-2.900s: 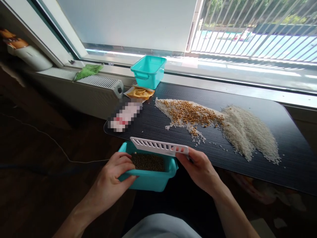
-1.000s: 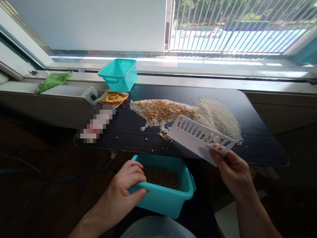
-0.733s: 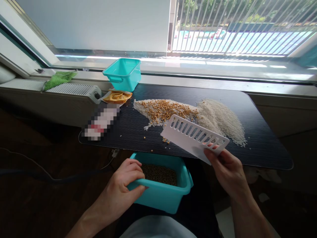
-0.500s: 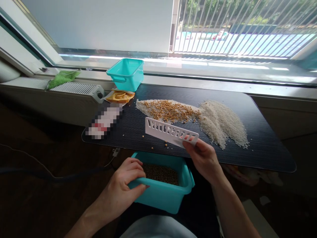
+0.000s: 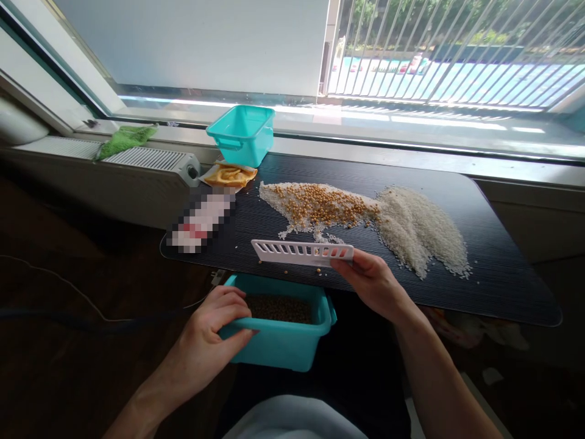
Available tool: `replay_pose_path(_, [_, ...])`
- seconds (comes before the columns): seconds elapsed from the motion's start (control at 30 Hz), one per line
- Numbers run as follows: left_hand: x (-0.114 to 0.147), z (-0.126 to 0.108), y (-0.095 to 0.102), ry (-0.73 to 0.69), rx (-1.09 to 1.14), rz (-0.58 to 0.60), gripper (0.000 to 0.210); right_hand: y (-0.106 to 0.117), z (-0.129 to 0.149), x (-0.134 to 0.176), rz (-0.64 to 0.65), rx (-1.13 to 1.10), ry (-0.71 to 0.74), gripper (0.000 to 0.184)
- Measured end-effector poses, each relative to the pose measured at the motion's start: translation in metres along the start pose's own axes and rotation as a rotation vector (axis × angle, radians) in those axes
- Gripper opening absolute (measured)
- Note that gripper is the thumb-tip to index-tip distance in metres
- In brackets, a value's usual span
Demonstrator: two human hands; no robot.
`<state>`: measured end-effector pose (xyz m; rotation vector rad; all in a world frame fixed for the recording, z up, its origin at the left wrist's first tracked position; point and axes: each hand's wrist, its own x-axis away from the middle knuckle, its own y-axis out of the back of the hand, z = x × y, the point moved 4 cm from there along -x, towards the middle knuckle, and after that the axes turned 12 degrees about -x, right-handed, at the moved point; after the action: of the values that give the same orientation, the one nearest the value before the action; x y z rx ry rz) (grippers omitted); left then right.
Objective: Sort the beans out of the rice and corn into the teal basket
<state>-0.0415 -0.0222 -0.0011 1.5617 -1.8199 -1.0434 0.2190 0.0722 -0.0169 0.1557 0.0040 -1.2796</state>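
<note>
My left hand point(image 5: 223, 323) grips the near left rim of a teal plastic bin point(image 5: 278, 344) below the table's front edge. Small round brown grains point(image 5: 278, 309) cover the bin's inside. With my right hand point(image 5: 368, 277) I pinch the right end of a white slotted plastic strip point(image 5: 292, 253), held level near the front edge. Beyond it lies a pile of rice mixed with yellow-brown peas point(image 5: 320, 206). To the right of that spreads a pile of plain white rice point(image 5: 415, 225). A few loose peas point(image 5: 319, 270) rest near the edge.
On the dark table point(image 5: 503, 274), an empty-looking teal bin point(image 5: 244, 137) stands at the back left by the window. An orange-and-white packet point(image 5: 232, 175) and a blurred-out item point(image 5: 201, 219) lie at the left. A green cloth point(image 5: 128, 140) drapes over the radiator point(image 5: 150, 160).
The slotted strip has moved left and nearer to me, turning more level. Some rice now trails forward from the mixed pile. The held bin has shifted left in view.
</note>
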Motion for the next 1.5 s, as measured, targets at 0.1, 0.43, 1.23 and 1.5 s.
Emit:
replay_pose_path(0.1, [0.000,0.002,0.002,-0.008,0.000,-0.018,0.013,0.007,0.003,0.008,-0.012,0.009,-0.004,0.025])
replay_pose_path(0.43, [-0.001,-0.014,0.000,-0.049,0.024,0.008,0.016,0.058,0.005,0.063,-0.440,-0.003,0.015,0.022])
replay_pose_path(1.23, [-0.001,-0.019,-0.009,-0.042,0.043,0.009,0.015,-0.013,0.003,0.043,-0.146,-0.136,-0.007,0.020])
replay_pose_path(1.5, [0.002,-0.027,-0.015,-0.079,0.043,0.018,0.015,0.039,0.015,0.059,-0.578,0.034,0.110,0.020])
